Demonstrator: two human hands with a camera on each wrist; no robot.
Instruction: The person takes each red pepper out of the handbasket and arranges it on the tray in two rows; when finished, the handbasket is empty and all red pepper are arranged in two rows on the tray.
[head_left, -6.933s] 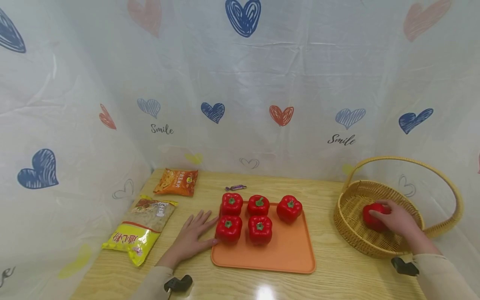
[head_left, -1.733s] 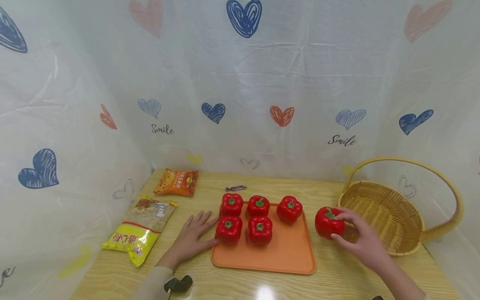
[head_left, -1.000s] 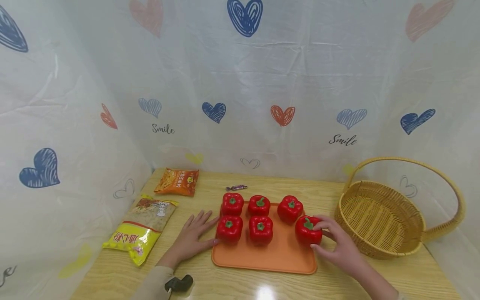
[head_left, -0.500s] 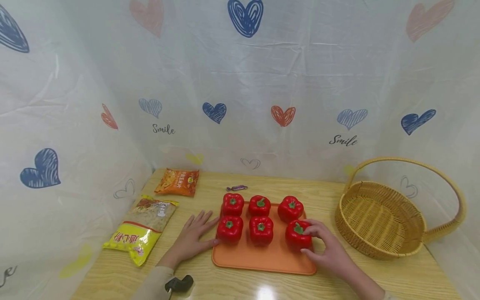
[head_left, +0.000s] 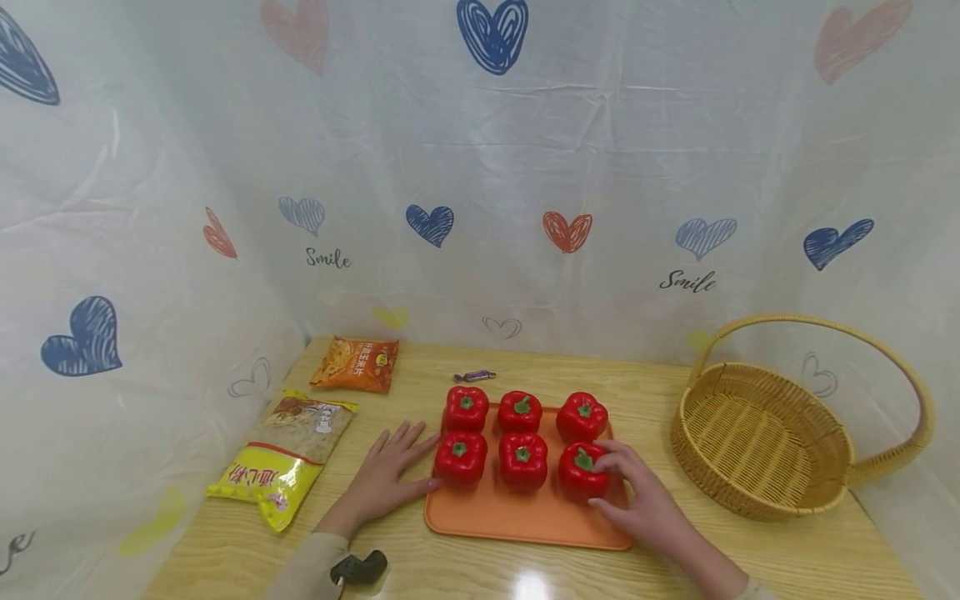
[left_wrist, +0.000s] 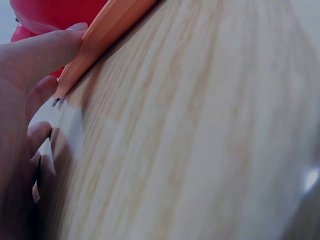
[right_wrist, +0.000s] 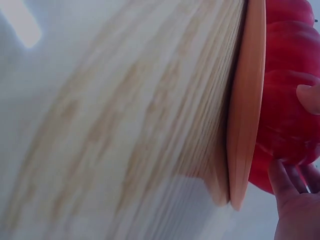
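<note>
On the orange tray (head_left: pixel 525 523) several red bell peppers (head_left: pixel 522 463) stand in two rows. My right hand (head_left: pixel 641 504) holds the front-right bell pepper (head_left: pixel 576 479), fingers on its far right side and thumb at its near side. From the right wrist, the same bell pepper (right_wrist: pixel 290 117) appears over the tray's edge (right_wrist: pixel 245 115), between thumb and fingers. My left hand (head_left: pixel 382 479) lies spread on the table beside the tray, its thumb at the left rim. The left wrist view shows this thumb (left_wrist: pixel 55 47) against the tray's edge (left_wrist: pixel 95 42).
A wicker basket (head_left: pixel 678 446) with a tall handle stands at the right, nothing inside it. To the left lie a yellow pasta bag (head_left: pixel 281 458) and an orange snack packet (head_left: pixel 356 364). Behind the tray is a small purple wrapped candy (head_left: pixel 474 376). A heart-printed curtain (head_left: pixel 420 292) surrounds the table.
My right hand has taken the bell pepper out of the basket and carried it left onto the tray's front-right place. My left hand has stayed put.
</note>
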